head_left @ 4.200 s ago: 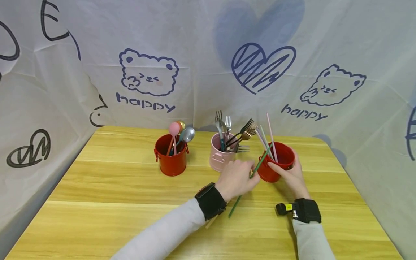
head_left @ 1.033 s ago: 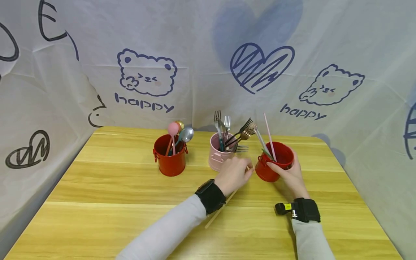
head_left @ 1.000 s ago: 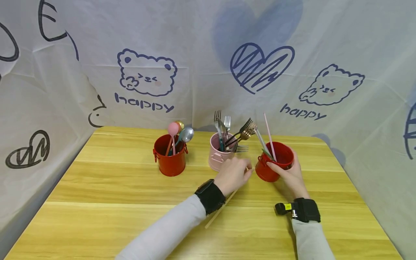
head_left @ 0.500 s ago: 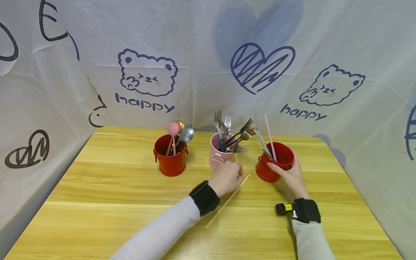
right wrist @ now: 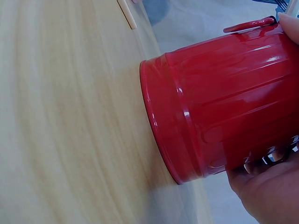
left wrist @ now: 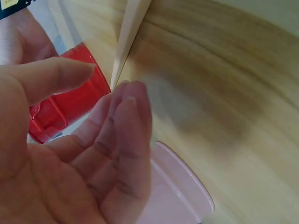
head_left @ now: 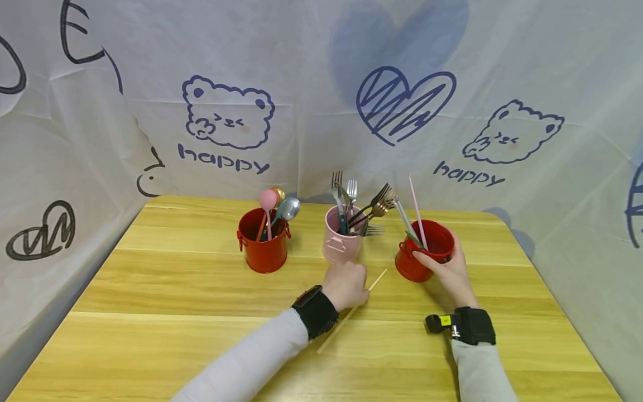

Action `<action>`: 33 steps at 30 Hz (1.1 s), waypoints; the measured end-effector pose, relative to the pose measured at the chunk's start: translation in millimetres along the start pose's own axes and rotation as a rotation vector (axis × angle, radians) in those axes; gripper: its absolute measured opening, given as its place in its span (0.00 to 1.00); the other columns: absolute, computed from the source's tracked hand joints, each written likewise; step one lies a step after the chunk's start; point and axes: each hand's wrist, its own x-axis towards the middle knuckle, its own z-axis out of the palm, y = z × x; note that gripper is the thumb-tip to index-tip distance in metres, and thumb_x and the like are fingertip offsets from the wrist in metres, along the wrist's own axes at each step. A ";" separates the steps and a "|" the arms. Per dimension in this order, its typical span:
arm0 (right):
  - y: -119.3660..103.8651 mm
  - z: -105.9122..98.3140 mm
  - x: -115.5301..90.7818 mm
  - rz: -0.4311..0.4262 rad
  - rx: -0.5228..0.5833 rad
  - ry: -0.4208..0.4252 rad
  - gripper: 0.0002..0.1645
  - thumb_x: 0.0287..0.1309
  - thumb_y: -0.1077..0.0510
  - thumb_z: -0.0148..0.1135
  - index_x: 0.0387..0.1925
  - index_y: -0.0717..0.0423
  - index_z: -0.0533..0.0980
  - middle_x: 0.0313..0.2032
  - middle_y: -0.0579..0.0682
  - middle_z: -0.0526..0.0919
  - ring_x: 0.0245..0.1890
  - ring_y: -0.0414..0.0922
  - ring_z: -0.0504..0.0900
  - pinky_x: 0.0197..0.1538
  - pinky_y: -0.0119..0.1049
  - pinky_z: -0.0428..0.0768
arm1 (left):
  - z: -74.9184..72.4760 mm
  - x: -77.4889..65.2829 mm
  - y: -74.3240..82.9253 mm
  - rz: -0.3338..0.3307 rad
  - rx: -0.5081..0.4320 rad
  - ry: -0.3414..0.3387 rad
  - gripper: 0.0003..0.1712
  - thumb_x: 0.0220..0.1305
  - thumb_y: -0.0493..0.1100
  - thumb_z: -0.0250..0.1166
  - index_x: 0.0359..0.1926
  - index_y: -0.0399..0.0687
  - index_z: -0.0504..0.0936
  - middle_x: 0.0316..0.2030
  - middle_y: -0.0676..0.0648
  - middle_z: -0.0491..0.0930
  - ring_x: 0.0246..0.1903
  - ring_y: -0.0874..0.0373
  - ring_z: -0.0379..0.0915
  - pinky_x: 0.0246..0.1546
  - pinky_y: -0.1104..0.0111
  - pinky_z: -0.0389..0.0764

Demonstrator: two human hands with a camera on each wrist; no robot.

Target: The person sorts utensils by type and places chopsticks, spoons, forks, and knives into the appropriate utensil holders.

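Note:
In the head view my left hand (head_left: 345, 285) is over a light wooden chopstick (head_left: 334, 333) lying slantwise on the table. The left wrist view shows its thumb apart from the loosely bent fingers, nothing between them, fingertips close by the chopstick (left wrist: 128, 35). My right hand (head_left: 449, 268) grips a small red bucket (head_left: 413, 267) at the right, thumb over the near rim. Inside this bucket lean a pink chopstick (head_left: 415, 204), pale sticks (head_left: 403, 215) and a green chopstick (head_left: 414, 238). The right wrist view has fingers wrapped round the bucket's (right wrist: 233, 98) wall.
A pink bucket (head_left: 335, 245) full of forks (head_left: 351, 195) stands just beyond my left hand. Farther left, another red bucket (head_left: 266, 255) holds several spoons (head_left: 269, 199). Behind the wooden table (head_left: 176, 279) hangs a white cloth (head_left: 311, 128) with drawings.
The green chopstick has gone from my left hand into the right red bucket. My left hand has drawn back left and down to the wooden chopstick. The right hand keeps its hold.

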 end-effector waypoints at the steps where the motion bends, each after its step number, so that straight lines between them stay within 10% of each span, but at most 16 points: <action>1: -0.2 -0.1 -0.2 0.001 -0.003 -0.001 0.50 0.50 0.60 0.70 0.70 0.51 0.53 0.65 0.56 0.63 0.62 0.54 0.61 0.59 0.43 0.65 | 0.3 -0.9 0.7 -0.008 0.005 -0.009 0.16 0.52 0.48 0.68 0.17 0.51 0.71 0.16 0.55 0.70 0.18 0.59 0.68 0.14 0.64 0.69; 11: -1.3 -0.5 -0.1 0.002 -0.004 -0.004 0.50 0.50 0.60 0.70 0.70 0.51 0.53 0.65 0.56 0.63 0.63 0.54 0.60 0.59 0.44 0.65 | 7.2 -1.2 5.5 -0.080 0.053 -0.128 0.15 0.49 0.46 0.68 0.16 0.50 0.71 0.18 0.52 0.70 0.18 0.58 0.68 0.14 0.62 0.70; 33: -1.8 -0.2 -0.9 0.012 -0.001 0.002 0.50 0.50 0.59 0.70 0.70 0.51 0.52 0.65 0.56 0.62 0.63 0.55 0.60 0.60 0.47 0.64 | 10.5 0.6 17.3 -0.136 0.150 -0.165 0.13 0.43 0.47 0.71 0.20 0.52 0.73 0.22 0.53 0.73 0.26 0.55 0.74 0.21 0.62 0.74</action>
